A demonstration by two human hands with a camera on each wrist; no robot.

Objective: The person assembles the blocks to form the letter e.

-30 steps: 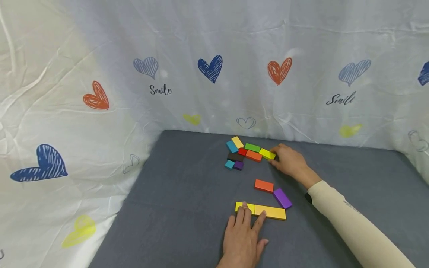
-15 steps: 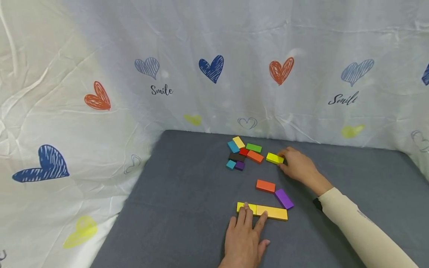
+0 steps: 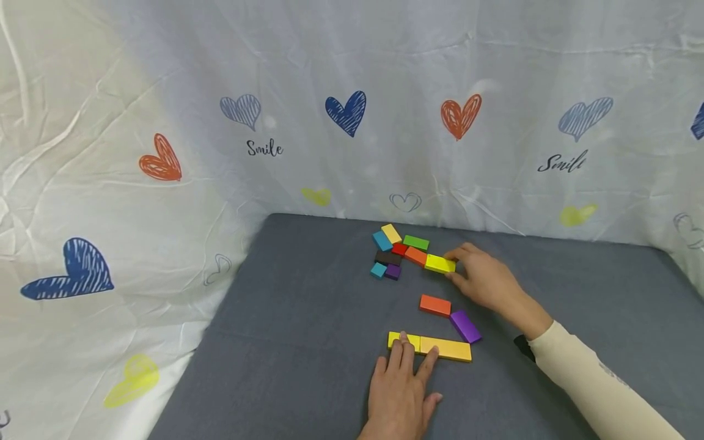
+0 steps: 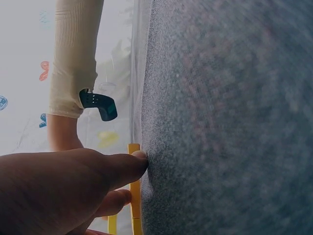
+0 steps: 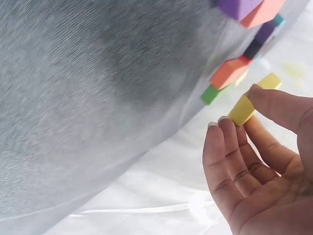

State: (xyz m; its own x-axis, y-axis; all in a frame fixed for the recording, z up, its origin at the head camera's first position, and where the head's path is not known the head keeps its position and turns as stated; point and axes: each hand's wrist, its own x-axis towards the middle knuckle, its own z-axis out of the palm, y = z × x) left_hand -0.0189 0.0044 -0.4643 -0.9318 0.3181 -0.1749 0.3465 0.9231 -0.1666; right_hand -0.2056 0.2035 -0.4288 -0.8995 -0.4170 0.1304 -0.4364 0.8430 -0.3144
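We're pinching the lime-yellow block (image 3: 440, 264) with our right hand (image 3: 484, 280), thumb and fingertips at its end; the block is sitting beside the orange block (image 3: 416, 256) at the pile's right edge. The right wrist view is showing the fingers only half curled, thumb on top. Our left hand (image 3: 400, 391) is lying flat, straight fingers pressing the long yellow bar (image 3: 445, 349); the left wrist view is confirming contact. A purple block (image 3: 465, 326) is lying just right of the bar on the grey cloth (image 3: 286, 342)
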